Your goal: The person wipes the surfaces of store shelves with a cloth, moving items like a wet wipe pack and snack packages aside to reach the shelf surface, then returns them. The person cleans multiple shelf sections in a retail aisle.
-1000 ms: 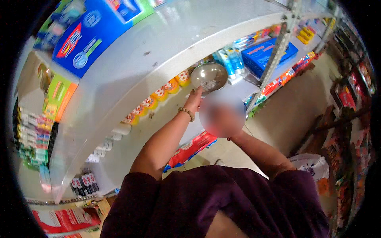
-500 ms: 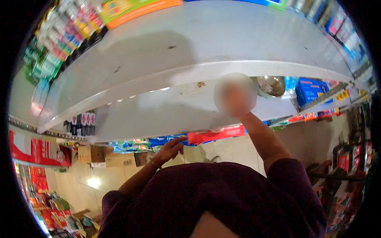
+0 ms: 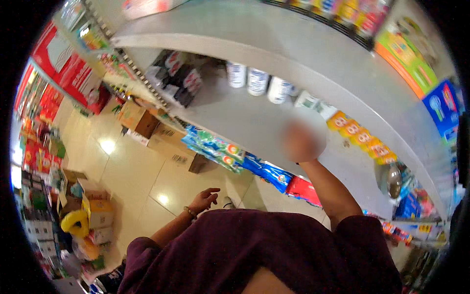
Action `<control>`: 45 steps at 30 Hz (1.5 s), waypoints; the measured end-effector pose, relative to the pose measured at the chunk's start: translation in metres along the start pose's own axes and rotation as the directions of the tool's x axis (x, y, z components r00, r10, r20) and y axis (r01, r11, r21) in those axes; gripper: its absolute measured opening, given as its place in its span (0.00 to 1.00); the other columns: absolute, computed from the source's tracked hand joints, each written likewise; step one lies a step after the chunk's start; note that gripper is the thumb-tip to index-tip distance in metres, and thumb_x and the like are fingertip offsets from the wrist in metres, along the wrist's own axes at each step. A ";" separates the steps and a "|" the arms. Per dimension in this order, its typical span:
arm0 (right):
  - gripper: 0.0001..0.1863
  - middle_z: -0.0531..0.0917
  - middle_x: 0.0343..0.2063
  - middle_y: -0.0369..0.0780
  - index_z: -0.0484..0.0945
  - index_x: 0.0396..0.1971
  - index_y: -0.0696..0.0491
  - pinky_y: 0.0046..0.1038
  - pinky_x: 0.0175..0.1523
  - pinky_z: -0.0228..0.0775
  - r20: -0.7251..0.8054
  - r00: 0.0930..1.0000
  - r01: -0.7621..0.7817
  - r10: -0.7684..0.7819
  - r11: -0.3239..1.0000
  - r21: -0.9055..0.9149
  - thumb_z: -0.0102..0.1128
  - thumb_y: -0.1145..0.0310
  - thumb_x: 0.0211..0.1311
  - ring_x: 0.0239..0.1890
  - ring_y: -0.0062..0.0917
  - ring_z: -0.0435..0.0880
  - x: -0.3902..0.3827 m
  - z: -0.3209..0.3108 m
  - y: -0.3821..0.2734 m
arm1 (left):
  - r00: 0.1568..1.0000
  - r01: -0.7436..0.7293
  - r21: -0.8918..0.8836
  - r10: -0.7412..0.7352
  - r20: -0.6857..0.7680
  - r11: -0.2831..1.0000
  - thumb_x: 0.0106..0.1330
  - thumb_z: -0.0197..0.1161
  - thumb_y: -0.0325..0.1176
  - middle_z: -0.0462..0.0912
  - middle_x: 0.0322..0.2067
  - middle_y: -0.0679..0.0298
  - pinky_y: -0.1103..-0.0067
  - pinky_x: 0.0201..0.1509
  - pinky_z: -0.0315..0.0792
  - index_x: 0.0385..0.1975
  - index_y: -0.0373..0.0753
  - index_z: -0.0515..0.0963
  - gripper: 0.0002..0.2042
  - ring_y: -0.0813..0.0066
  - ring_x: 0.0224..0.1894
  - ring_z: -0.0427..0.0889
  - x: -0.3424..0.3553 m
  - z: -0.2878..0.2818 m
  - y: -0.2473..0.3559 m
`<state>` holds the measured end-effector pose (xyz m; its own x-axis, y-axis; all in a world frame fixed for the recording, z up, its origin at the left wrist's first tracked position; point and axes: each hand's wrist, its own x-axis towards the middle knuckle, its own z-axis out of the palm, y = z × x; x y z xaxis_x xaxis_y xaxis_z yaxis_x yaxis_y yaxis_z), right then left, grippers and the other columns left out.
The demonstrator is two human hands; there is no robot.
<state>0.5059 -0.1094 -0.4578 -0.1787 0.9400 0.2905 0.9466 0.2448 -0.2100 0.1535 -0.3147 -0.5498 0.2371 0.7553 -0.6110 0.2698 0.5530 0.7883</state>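
Observation:
My right hand (image 3: 299, 139) reaches over a lower grey-white shelf (image 3: 235, 115); a round blur covers it, so its fingers and anything in them cannot be made out. Behind it on this shelf stand white cylindrical containers (image 3: 257, 81) and a row of yellow-orange packets (image 3: 352, 128). A shiny metal bowl (image 3: 393, 181) sits farther right. My left hand (image 3: 203, 200) hangs over the tiled floor, left of the shelf's front edge, with its fingers apart and nothing visible in them.
An upper shelf (image 3: 225, 46) overhangs the lower one. Dark boxes (image 3: 178, 81) stand at the lower shelf's left end. Blue-green packets (image 3: 215, 148) and a red packet (image 3: 302, 190) show below its front edge. Cardboard boxes (image 3: 139, 119) sit on the floor.
The view has swung left, bringing the dark boxes, white containers and yellow-orange packets into sight. The metal bowl now appears farther right and lower. My left hand now appears over the floor, clear of the packets.

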 end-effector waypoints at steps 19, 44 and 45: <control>0.11 0.78 0.29 0.46 0.76 0.35 0.57 0.38 0.37 0.72 -0.214 0.821 0.565 -0.529 0.807 0.175 0.51 0.66 0.59 0.32 0.37 0.79 0.115 0.133 -0.266 | 0.852 0.059 -0.298 -0.204 -0.482 0.953 0.67 0.52 0.38 0.81 0.31 0.60 0.79 0.27 0.73 0.56 0.41 0.71 0.19 0.76 0.26 0.78 -0.102 -0.045 -0.169; 0.33 0.72 0.49 0.37 0.76 0.49 0.44 0.42 0.54 0.64 0.206 0.923 0.351 -0.324 0.930 -0.108 0.72 0.57 0.35 0.51 0.36 0.70 -0.141 -0.076 0.085 | 0.936 0.095 -0.322 -0.194 -0.293 0.942 0.65 0.56 0.39 0.79 0.25 0.63 0.81 0.19 0.67 0.58 0.43 0.68 0.21 0.79 0.17 0.73 -0.007 0.046 -0.158; 0.32 0.73 0.47 0.37 0.78 0.49 0.44 0.40 0.50 0.66 0.138 0.924 0.371 -0.356 0.922 -0.107 0.73 0.60 0.34 0.50 0.36 0.70 -0.153 -0.073 0.112 | 0.937 0.125 -0.270 -0.203 -0.284 0.955 0.65 0.56 0.39 0.79 0.25 0.63 0.81 0.19 0.67 0.58 0.42 0.68 0.21 0.79 0.17 0.73 -0.009 0.051 -0.141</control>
<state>0.6592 -0.2437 -0.4573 -0.5390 0.8147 0.2142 0.8356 0.5491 0.0143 0.1604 -0.4177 -0.6594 -0.0975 0.6957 -0.7117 0.0349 0.7171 0.6961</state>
